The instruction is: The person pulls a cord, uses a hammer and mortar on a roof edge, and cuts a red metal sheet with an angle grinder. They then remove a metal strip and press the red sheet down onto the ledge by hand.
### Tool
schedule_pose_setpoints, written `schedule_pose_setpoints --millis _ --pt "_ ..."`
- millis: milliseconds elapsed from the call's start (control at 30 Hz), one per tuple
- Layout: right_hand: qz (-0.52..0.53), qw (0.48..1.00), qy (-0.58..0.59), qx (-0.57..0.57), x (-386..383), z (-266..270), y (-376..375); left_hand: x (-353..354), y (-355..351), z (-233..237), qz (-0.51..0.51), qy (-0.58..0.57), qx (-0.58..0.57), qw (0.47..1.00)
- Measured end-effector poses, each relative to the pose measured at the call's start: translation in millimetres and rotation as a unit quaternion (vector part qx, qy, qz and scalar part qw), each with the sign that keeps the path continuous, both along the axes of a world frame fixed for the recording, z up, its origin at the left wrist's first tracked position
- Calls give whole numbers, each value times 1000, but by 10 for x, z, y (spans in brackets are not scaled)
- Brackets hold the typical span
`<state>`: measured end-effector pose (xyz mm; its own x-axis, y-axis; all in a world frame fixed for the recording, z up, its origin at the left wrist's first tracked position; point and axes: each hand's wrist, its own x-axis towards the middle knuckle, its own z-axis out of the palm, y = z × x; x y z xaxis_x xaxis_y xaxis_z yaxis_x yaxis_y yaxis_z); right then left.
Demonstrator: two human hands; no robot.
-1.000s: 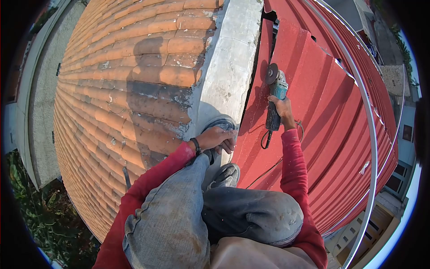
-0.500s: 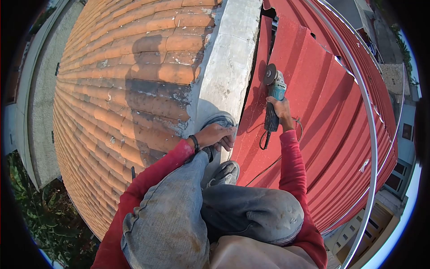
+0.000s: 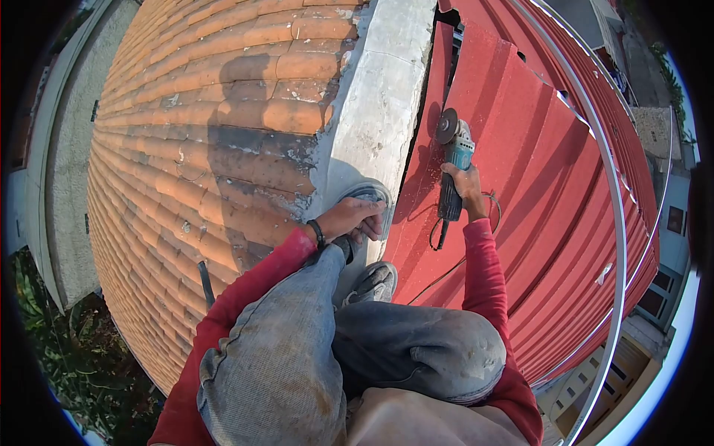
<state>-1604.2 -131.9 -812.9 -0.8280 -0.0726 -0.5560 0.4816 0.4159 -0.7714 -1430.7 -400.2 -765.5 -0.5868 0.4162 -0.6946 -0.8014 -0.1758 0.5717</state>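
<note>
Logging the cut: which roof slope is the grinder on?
The red corrugated metal slope, right of the concrete ridge; the right hand holds the angle grinder there, not on the orange clay tiles.

Red long sleeves on both arms: left sleeve (image 3: 245, 297) from 7 o'clock up to the wrist, right sleeve (image 3: 483, 275) from 5 o'clock, cuffs plain and snug. Thin black wristband (image 3: 318, 233) just past the left cuff. Left hand (image 3: 357, 215) and right hand (image 3: 465, 182) bare. Faded grey-blue jeans (image 3: 275, 372), dusty and pale at both knees, rust-brown stains low on the left leg. Worn grey sneaker (image 3: 372, 282) with a lighter sole near the centre, a second grey shoe (image 3: 372, 192) at 12 o'clock of it. Beige cloth (image 3: 431, 420) at 6 o'clock.
</note>
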Motion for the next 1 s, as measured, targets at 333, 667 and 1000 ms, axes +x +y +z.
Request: schedule_pose_setpoints --millis 333,667,1000 --pt "12 1000 7 -2 47 -6 0 64 -77 69 43 -11 -6 999" --pt "16 1000 -1 2 101 -116 68 87 -101 56 69 -5 -5 998" --pt "12 1000 -23 17 207 -59 74 95 -116 70 75 -7 0 997"
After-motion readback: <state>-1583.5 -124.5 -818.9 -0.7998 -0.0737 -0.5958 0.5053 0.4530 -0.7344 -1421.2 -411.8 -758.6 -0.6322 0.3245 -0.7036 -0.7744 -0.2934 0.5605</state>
